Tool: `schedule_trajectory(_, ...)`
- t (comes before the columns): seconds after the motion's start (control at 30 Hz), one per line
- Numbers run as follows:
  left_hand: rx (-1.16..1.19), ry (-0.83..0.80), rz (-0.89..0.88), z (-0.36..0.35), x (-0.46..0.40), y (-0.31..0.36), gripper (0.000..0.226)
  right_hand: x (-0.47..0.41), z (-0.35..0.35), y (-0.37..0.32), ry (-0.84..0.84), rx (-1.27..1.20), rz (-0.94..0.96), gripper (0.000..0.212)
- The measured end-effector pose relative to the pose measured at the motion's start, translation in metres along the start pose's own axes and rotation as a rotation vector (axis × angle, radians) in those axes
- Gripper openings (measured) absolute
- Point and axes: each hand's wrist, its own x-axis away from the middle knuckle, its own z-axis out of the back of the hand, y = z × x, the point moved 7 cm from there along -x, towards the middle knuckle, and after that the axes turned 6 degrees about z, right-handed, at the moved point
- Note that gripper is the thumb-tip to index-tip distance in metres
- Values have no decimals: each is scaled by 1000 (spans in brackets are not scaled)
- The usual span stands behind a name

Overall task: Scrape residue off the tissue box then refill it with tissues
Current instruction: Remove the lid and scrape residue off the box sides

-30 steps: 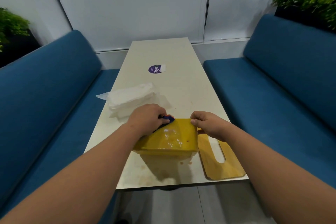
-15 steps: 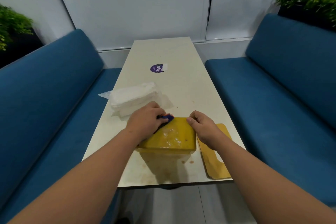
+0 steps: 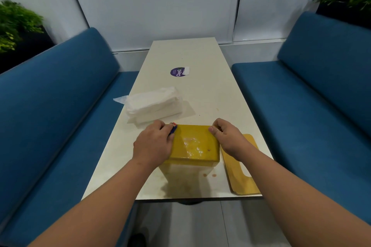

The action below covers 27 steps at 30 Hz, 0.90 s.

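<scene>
A yellow tissue box [image 3: 195,144] stands on the white table [image 3: 202,94] near its front edge, with pale shiny residue on its upward face. My left hand [image 3: 153,144] rests on the box's left side, closed around a small blue scraper [image 3: 173,129] whose tip touches the box's far left corner. My right hand [image 3: 226,136] pinches the box's far right corner. The box's flat yellow lid [image 3: 243,174] with a slot lies on the table to the right, partly under my right forearm. A stack of white tissues [image 3: 152,104] in clear wrap lies behind my left hand.
A round purple sticker [image 3: 177,71] sits mid-table. A few reddish spots [image 3: 209,175] mark the table in front of the box. Blue benches [image 3: 301,110] flank the table on both sides, with plants behind them at the left and right.
My left hand with the scraper has slid a little left, toward the box's far left corner. My right hand keeps its hold on the far right corner. The camera view shifted slightly.
</scene>
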Motion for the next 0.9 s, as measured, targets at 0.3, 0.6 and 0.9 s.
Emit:
schedule_trajectory(0.3, 122, -74, -189, -8, 13, 41, 28, -4, -2, 2, -33, 37, -13, 21)
schedule_trajectory(0.6, 125, -125, -219, -6, 13, 38, 28, -5, 0, -1, -70, 79, 3, 20)
schedule_trajectory(0.9, 133, -82, -223, -2, 24, 34, 21, -7, 0, 0, -103, 120, 6, 20)
